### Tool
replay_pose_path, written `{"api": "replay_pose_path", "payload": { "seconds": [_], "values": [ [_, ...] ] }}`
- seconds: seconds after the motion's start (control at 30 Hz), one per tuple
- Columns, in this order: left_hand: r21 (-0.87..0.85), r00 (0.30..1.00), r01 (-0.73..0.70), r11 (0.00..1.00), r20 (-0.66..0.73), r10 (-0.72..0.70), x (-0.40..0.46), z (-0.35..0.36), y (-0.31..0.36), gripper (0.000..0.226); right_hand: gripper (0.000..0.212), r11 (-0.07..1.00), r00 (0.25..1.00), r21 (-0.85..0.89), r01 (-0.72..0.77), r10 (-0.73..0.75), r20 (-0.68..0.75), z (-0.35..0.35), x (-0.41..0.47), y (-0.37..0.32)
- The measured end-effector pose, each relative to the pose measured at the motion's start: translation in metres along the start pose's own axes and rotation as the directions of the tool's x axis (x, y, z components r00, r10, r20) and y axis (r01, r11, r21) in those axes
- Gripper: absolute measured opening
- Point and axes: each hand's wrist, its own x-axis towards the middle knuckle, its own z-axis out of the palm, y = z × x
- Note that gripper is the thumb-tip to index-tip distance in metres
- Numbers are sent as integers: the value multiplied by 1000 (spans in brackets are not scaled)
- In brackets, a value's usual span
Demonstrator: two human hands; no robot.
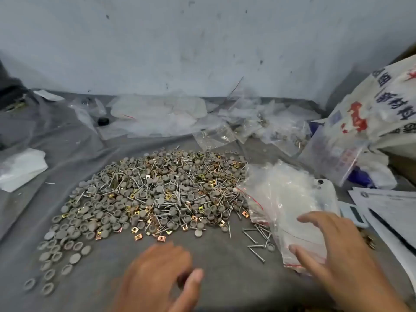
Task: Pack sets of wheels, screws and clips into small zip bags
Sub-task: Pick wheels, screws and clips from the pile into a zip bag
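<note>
Because the zip bags at three o'clock look thin and slippery, peel one by its red-striped edge. The right hand lies spread on them; the left hand hovers relaxed, empty.

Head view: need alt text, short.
A person's two hands hover over a grey cloth by a big mixed pile of grey wheels, screws and brass clips. The right hand reaches onto a stack of empty zip bags; the left hand is blurred, holding nothing visible. Filled bags lie along the wall.
</note>
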Motion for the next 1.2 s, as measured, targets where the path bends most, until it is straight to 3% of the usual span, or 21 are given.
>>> {"api": "replay_pose_path", "payload": {
  "seconds": [0.07, 0.13, 0.2, 0.33, 0.47, 0.63, 0.7, 0.8, 0.9, 1.0, 1.2],
  "values": [
    [-119, 999, 39, 992, -16, -41, 30, -11, -13, 42, 59, 993, 971, -107, -47, 70, 228, -7, 6, 12],
    [-216, 986, 153, 964, -32, -164, 61, -10, -34, 45, 53, 985, 945, -158, -75, 120, 303, -3, 9, 27],
    [-239, 976, 193, 952, -56, -212, 69, 4, -47, 49, 40, 982, 949, -155, -110, 150, 277, 7, 10, 37],
    [-234, 970, 232, 944, -17, -242, 70, 21, -79, 51, 46, 970, 942, -165, -177, 215, 256, 26, 15, 46],
    [-257, 974, 204, 945, -44, -222, 80, 21, -79, 54, 21, 959, 970, -160, -232, 241, 37, 31, 21, 44],
    [-340, 966, 228, 913, -35, -254, 64, 16, -62, 55, 29, 962, 926, 132, -241, 268, -266, 9, 41, 18],
    [-362, 966, 244, 900, 4, -260, 64, 18, -55, 57, 33, 936, 909, 314, -160, 264, -324, 1, 60, -12],
    [-470, 950, 289, 834, 30, -312, 73, 18, -48, 54, 45, 839, 971, 543, 39, 98, -220, 18, 89, -80],
    [-554, 919, 344, 758, 34, -393, 83, 17, -50, 35, 49, 802, 987, 582, 138, -62, -148, 56, 104, -137],
    [-504, 878, 424, 752, 25, -478, 83, 16, -64, 28, 47, 755, 985, 639, 147, -50, -167, 86, 106, -159],
    [-279, 856, 482, 831, -52, -514, 73, 9, -95, 13, 35, 710, 985, 697, 96, 34, -171, 105, 108, -153]
  ]
}}
